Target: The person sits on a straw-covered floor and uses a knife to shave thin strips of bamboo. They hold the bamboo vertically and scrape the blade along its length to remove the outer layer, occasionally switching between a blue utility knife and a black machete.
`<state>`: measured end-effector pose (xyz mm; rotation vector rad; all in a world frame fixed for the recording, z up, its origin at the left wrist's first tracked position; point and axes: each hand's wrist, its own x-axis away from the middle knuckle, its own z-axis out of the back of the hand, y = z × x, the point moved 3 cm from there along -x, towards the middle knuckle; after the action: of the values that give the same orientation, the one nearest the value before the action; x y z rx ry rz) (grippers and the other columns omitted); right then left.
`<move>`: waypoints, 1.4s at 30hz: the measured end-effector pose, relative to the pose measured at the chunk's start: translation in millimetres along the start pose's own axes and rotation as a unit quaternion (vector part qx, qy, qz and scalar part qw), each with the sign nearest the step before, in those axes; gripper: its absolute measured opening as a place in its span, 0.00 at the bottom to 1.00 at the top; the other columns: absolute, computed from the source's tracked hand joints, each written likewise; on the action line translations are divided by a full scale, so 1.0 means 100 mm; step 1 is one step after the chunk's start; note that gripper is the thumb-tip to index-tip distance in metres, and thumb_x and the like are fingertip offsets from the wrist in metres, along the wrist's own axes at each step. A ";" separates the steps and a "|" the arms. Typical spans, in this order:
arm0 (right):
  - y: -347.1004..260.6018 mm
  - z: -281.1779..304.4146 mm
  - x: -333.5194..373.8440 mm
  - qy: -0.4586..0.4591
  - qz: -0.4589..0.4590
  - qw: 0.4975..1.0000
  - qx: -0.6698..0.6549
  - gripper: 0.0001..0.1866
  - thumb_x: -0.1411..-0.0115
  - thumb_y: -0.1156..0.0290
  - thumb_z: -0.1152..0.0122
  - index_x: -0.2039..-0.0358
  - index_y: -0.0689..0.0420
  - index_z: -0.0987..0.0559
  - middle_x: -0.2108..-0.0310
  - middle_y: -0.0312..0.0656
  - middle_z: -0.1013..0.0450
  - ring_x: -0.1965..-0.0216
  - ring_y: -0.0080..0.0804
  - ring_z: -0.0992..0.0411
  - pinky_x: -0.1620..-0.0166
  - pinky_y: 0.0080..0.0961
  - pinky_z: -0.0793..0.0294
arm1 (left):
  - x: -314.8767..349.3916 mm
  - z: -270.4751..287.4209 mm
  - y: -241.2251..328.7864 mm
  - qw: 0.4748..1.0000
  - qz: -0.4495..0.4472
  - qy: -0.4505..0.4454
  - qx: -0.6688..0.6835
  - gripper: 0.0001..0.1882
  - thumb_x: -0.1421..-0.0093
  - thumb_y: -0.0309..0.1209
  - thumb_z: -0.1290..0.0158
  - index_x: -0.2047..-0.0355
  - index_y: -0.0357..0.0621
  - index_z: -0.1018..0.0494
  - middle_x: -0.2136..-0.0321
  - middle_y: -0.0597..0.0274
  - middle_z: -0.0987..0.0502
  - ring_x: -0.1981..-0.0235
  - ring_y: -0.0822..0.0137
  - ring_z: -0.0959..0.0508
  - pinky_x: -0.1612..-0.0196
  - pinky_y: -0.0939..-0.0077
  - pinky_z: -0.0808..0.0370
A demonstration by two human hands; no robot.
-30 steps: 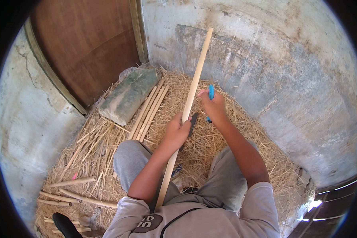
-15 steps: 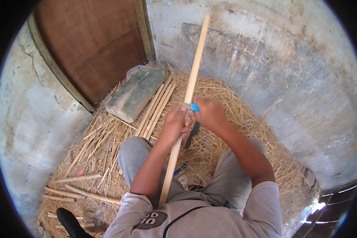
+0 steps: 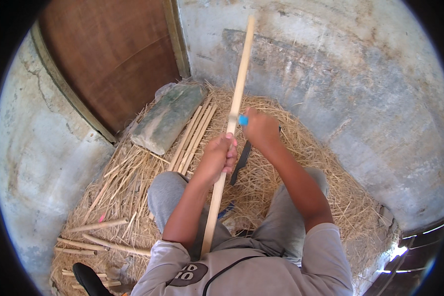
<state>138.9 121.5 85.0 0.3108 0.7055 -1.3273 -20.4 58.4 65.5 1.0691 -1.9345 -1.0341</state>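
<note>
A long pale strip of split bamboo or wood (image 3: pixel 240 79) slants away from my lap toward the far wall. My left hand (image 3: pixel 215 159) is closed around its middle, fingers wrapped over it. My right hand (image 3: pixel 262 130) grips a small knife with a blue handle (image 3: pixel 243 120), just beyond the left hand. Its blurred blade lies across the strip; most of the handle is hidden in my fist. Under my right forearm, a dark, flat, blade-like tool (image 3: pixel 241 165) rests on the straw between my knees.
Straw and shavings (image 3: pixel 301 148) cover the floor. Left of my hands lie several pale strips (image 3: pixel 195 138) and a greenish stone-like block (image 3: pixel 170 118). Cut sticks (image 3: pixel 114 243) lie at lower left. A brown door (image 3: pixel 108 59) and a stained wall (image 3: pixel 330 79) stand close ahead.
My right hand and the blue-handled knife have moved a little farther away along the strip, opening a gap from my left hand. My left hand keeps its hold.
</note>
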 end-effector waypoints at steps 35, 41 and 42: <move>0.40 0.12 -0.08 -0.001 -0.039 0.994 -0.106 0.14 0.39 0.64 0.41 0.59 0.58 0.17 0.79 0.53 0.23 0.77 0.52 0.23 0.71 0.43 0.23 | 0.21 -0.14 0.11 0.992 0.048 -0.012 -0.120 0.18 0.25 0.47 0.58 0.67 0.47 0.36 0.82 0.72 0.41 0.87 0.79 0.44 0.86 0.81 0.46; 0.35 0.15 -0.15 -0.003 -0.054 0.996 -0.066 0.13 0.39 0.63 0.40 0.59 0.56 0.16 0.76 0.55 0.22 0.74 0.54 0.22 0.69 0.45 0.22 | 0.33 0.00 0.02 0.990 0.055 -0.002 -0.129 0.20 0.25 0.49 0.58 0.68 0.48 0.37 0.82 0.71 0.41 0.88 0.78 0.44 0.86 0.81 0.46; 0.42 0.18 -0.21 -0.006 -0.089 0.995 -0.052 0.13 0.39 0.63 0.40 0.58 0.56 0.16 0.76 0.55 0.22 0.74 0.53 0.21 0.69 0.45 0.22 | 0.36 -0.04 -0.03 0.987 0.071 0.002 -0.147 0.20 0.25 0.50 0.58 0.68 0.48 0.37 0.82 0.72 0.42 0.87 0.79 0.45 0.86 0.81 0.47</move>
<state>182.2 137.1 104.3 0.1588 0.8039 -1.4546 -31.5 24.3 71.6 0.7556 -1.7590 -1.1906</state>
